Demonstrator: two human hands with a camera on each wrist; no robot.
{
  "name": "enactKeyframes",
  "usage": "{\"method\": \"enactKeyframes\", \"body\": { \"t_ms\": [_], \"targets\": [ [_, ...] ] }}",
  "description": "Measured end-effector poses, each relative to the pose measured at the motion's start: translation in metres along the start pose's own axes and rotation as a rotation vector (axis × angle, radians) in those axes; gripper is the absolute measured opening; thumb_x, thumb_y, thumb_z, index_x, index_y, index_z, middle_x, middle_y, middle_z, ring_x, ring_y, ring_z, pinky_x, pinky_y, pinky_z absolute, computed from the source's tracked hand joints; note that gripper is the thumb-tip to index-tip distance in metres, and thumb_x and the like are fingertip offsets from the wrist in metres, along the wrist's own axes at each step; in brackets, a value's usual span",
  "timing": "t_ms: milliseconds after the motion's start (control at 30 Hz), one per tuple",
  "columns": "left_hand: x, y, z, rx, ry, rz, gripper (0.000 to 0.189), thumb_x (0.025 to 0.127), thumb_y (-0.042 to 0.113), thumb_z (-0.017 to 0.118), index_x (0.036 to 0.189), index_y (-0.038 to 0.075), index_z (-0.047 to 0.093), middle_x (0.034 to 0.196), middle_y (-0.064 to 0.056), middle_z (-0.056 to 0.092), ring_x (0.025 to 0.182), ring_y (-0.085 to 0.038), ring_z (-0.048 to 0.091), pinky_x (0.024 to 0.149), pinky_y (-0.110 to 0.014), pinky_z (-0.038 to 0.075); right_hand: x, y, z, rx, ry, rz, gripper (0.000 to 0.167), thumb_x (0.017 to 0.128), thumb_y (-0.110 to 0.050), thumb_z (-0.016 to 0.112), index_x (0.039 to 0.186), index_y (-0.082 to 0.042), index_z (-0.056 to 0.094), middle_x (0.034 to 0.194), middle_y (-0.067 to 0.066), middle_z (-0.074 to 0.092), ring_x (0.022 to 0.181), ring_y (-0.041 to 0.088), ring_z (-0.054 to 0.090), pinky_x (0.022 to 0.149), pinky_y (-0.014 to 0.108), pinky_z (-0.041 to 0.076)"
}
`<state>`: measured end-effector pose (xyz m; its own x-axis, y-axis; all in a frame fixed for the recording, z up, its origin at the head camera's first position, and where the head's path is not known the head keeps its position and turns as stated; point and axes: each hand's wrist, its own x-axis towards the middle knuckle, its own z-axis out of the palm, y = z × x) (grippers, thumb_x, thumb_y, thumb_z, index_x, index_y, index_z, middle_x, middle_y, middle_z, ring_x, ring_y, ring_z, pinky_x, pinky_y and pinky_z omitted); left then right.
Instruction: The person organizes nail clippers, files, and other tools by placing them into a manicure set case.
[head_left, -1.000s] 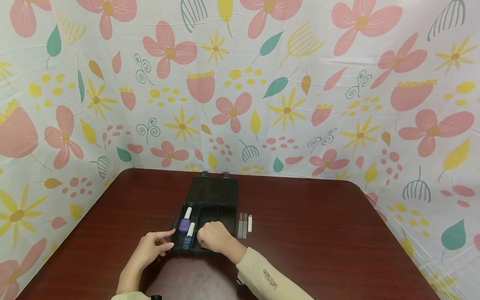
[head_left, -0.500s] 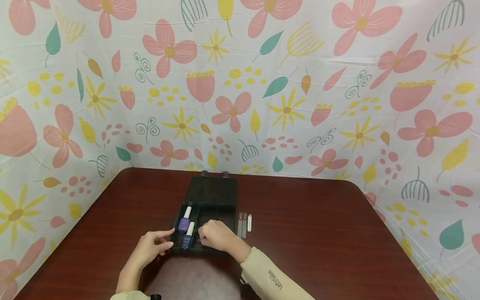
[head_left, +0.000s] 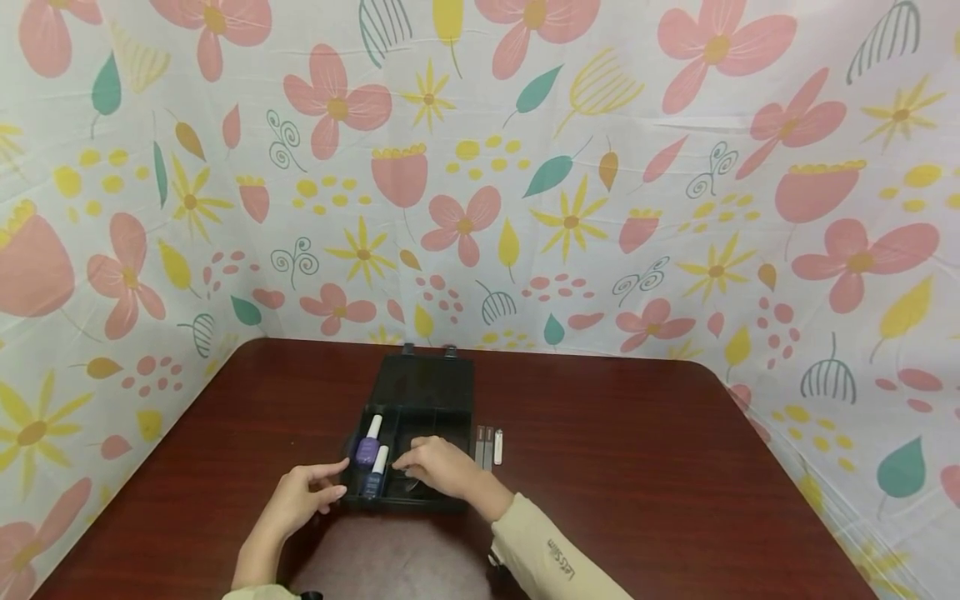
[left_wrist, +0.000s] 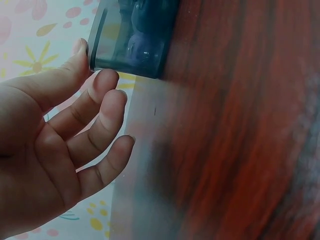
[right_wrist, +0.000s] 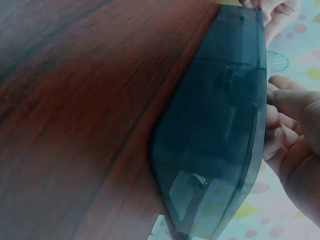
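Observation:
A dark see-through box (head_left: 423, 379) lies with its lid folded back on the table. In its left compartment rest a purple nail polish bottle (head_left: 367, 451) and a dark blue nail polish bottle (head_left: 373, 483), both white-capped. My left hand (head_left: 296, 498) touches the box's left wall with spread thumb and index fingertips; its other fingers hang loose in the left wrist view. Over the middle compartment, my right hand (head_left: 442, 467) reaches in with loosely bent fingers, and I see nothing held. Below its fingertips glints a small shiny thing (head_left: 411, 484), too small to identify.
Right of the box, two slim grey strips (head_left: 484, 448) and a small whitish piece (head_left: 498, 447) lie side by side on the dark red wooden table (head_left: 615, 467). A flower-printed cloth (head_left: 465, 167) hangs along the table's back and sides.
My right hand's fingers have loosened from a tighter curl, and the hand has shifted slightly. The small shiny thing beneath it now shows. My left hand and both bottles stay in place.

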<state>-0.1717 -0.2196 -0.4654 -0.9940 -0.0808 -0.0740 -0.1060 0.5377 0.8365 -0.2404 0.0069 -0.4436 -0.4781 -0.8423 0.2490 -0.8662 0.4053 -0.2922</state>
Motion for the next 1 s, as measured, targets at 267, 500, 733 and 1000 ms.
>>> {"method": "enactKeyframes", "body": {
  "t_ms": [267, 500, 733, 1000],
  "targets": [
    [0.0, 0.001, 0.0, 0.001, -0.001, 0.012, 0.039, 0.077, 0.001, 0.066, 0.116, 0.005, 0.061, 0.064, -0.003, 0.059, 0.051, -0.018, 0.051, 0.043, -0.032, 0.043, -0.006, 0.008, -0.002, 0.191, 0.075, 0.03, 0.019, 0.077, -0.001, 0.066, 0.095, 0.006, 0.065, 0.078, 0.008, 0.061, 0.054, 0.003, 0.053, 0.05, 0.007, 0.039],
    [-0.001, 0.001, -0.001, -0.001, 0.002, 0.018, 0.039, 0.076, 0.001, 0.067, 0.115, 0.004, 0.061, 0.063, -0.003, 0.058, 0.051, -0.018, 0.051, 0.043, -0.033, 0.043, -0.012, 0.016, -0.007, 0.316, 0.131, 0.093, 0.03, 0.074, 0.003, 0.068, 0.101, 0.014, 0.06, 0.078, 0.014, 0.065, 0.047, 0.009, 0.054, 0.048, 0.011, 0.042],
    [-0.001, 0.002, -0.002, -0.005, -0.002, 0.019, 0.039, 0.076, 0.001, 0.067, 0.115, 0.004, 0.061, 0.063, -0.003, 0.059, 0.052, -0.018, 0.051, 0.044, -0.033, 0.043, -0.022, 0.026, -0.014, 0.368, 0.179, 0.167, 0.031, 0.076, 0.001, 0.067, 0.104, 0.012, 0.06, 0.078, 0.012, 0.065, 0.048, 0.013, 0.055, 0.047, 0.015, 0.043],
    [0.0, 0.002, -0.001, -0.001, -0.009, 0.011, 0.04, 0.076, 0.001, 0.067, 0.115, 0.004, 0.061, 0.063, -0.003, 0.058, 0.052, -0.018, 0.051, 0.044, -0.033, 0.043, -0.034, 0.036, -0.021, 0.381, 0.242, 0.219, 0.031, 0.077, -0.003, 0.067, 0.104, 0.011, 0.06, 0.075, 0.008, 0.063, 0.048, 0.014, 0.054, 0.046, 0.018, 0.044]
  ]
}}
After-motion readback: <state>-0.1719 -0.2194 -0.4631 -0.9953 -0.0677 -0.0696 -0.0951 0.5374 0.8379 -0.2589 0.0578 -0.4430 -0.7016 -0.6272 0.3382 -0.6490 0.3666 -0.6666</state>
